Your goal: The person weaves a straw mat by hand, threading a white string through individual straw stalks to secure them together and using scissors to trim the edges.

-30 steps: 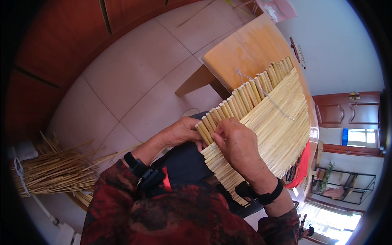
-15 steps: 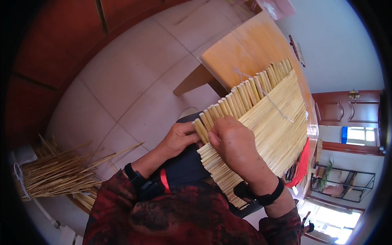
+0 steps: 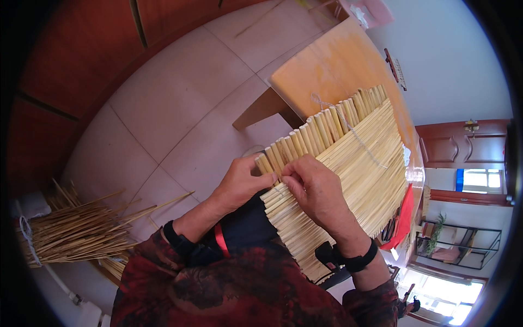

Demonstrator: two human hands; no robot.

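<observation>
A mat of pale straw stalks [image 3: 354, 158] lies slantwise across my lap and the table, with a row of thicker cut stalk ends [image 3: 310, 136] along its upper-left edge. My left hand [image 3: 243, 181] is closed round the outermost stalks at the mat's near-left corner, thumb on top. Just right of it, my right hand [image 3: 314, 188] pinches low down between those stalk ends, its fingertips close to my left thumb. What sits in that pinch is too small to make out. Farther along, a loose twisted string [image 3: 348, 126] loops over the stalk ends and trails onto the mat.
The wooden table [image 3: 321, 65] supports the mat's far part. At the left lies a tied bundle of loose stalks [image 3: 81, 231], some jutting out over the tiled floor [image 3: 163, 103]. A red cloth [image 3: 402, 218] is beside the mat's right edge.
My right hand has turned and loosened from a fist into a fingertip pinch. The left thumb has come forward over the stalks. The mat has shifted slightly.
</observation>
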